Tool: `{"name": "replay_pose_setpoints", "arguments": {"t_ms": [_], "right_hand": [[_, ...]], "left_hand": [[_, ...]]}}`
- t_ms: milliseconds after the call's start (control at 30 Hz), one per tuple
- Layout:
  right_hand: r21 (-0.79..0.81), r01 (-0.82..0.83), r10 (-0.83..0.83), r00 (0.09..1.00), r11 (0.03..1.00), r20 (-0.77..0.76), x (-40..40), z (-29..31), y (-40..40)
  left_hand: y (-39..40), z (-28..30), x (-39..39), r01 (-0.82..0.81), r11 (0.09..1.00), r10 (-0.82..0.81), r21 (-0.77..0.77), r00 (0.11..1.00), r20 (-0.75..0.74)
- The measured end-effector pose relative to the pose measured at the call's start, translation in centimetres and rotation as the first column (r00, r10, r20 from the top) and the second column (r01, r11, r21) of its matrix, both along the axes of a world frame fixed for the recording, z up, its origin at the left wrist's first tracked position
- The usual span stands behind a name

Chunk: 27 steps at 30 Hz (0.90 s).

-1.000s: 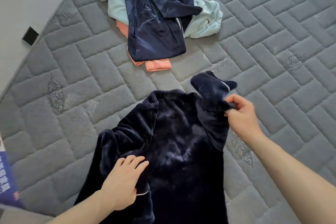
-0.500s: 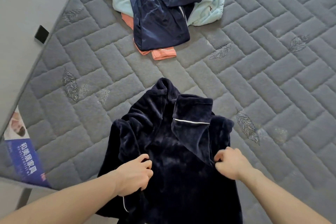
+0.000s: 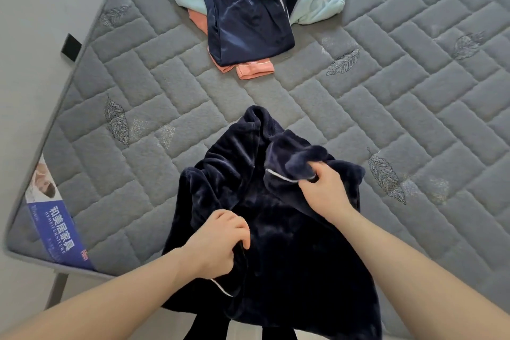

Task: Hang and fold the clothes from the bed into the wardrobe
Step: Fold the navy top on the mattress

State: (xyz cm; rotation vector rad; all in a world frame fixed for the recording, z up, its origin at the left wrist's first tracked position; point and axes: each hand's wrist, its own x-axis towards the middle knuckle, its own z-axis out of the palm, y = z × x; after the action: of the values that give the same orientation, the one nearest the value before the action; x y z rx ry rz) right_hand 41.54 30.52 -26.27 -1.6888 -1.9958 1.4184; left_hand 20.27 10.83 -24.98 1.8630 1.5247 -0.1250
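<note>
Clothes: none is seen hung or folded away; no wardrobe is in view.
Head view, plush navy garment: spread rumpled at the near edge of the mattress, its lower part hanging over the edge.
Left hand: fingers are curled round a fold of its left side.
Right hand: a white-piped flap is pinched near the collar.
Pile: a satin navy piece, a mint one and a coral one are heaped well apart, untouched.
Progress: judged early; folding of the first garment is barely begun.
</note>
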Motion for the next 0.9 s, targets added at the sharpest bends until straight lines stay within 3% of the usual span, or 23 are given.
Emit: {"name": "replay_pose_setpoints", "arguments": {"t_ms": [67, 133, 200, 267, 367, 467, 533, 600, 700, 733, 800, 867, 900], "right_hand": [[0.160, -0.225, 0.224, 0.974, 0.961, 0.025, 2.1, 1.4, -1.9], [0.180, -0.484, 0.460, 0.873, 0.856, 0.159, 5.2, 2.2, -4.3], [0.048, -0.666, 0.622, 0.718, 0.745, 0.312, 8.5, 2.2, -6.7], [-0.144, -0.732, 0.713, 0.568, 0.666, 0.412, 11.1, 1.5, -9.3], [-0.465, -0.603, 0.759, 0.460, 0.648, 0.461, 13.3, 0.3, -12.6], [-0.569, -0.409, 0.690, 0.554, 0.713, 0.467, 13.0, 0.0, -13.3], [-0.492, -0.322, 0.570, 0.634, 0.809, 0.522, 11.6, 0.1, -13.3], [-0.261, -0.281, 0.382, 0.727, 0.924, 0.570, 10.2, 0.2, -13.4], [0.094, -0.259, 0.182, 0.854, 0.961, 0.488, 8.3, 0.6, -13.8], [0.092, -0.267, 0.195, 0.861, 0.959, 0.470, 7.8, 0.4, -14.2], [-0.101, -0.267, 0.283, 0.839, 0.958, 0.465, 7.2, -0.7, -15.3], [-0.366, -0.230, 0.386, 0.810, 0.902, 0.442, 7.0, -1.9, -16.5], [-0.432, -0.209, 0.401, 0.814, 0.877, 0.421, 7.0, -2.5, -17.0]], "left_hand": [[-1.2, 0.3, -0.9, -0.013, 1.000, 0.014, 0.008, 0.996, -0.092], [-3.2, -0.1, -1.5, 0.020, 0.996, -0.037, -0.087, 0.981, -0.193], [-5.3, -0.9, -1.3, -0.016, 0.983, -0.026, -0.182, 0.974, -0.225], [-6.9, -1.8, -0.5, -0.105, 0.969, 0.061, -0.223, 0.979, -0.194], [-7.9, -2.8, 0.9, -0.124, 0.948, 0.082, -0.294, 0.985, -0.150], [-7.3, -2.8, 1.8, -0.086, 0.915, 0.068, -0.394, 0.996, -0.058], [-6.3, -2.0, 1.9, -0.276, 0.875, 0.323, -0.397, 0.945, 0.055], [-5.7, -1.2, 1.7, -0.608, 0.744, 0.656, -0.277, 0.744, 0.129], [-6.1, -1.3, 0.4, -0.891, 0.454, 0.873, 0.020, 0.450, 0.188], [-6.6, -1.6, -0.2, -0.924, 0.378, 0.913, 0.060, 0.383, 0.143], [-8.1, -2.4, -1.4, -0.956, 0.290, 0.956, 0.035, 0.287, -0.063], [-9.9, -3.6, -2.5, -0.964, 0.240, 0.934, -0.111, 0.261, -0.242], [-10.6, -4.1, -2.8, -0.957, 0.197, 0.931, -0.212, 0.250, -0.264]]}}
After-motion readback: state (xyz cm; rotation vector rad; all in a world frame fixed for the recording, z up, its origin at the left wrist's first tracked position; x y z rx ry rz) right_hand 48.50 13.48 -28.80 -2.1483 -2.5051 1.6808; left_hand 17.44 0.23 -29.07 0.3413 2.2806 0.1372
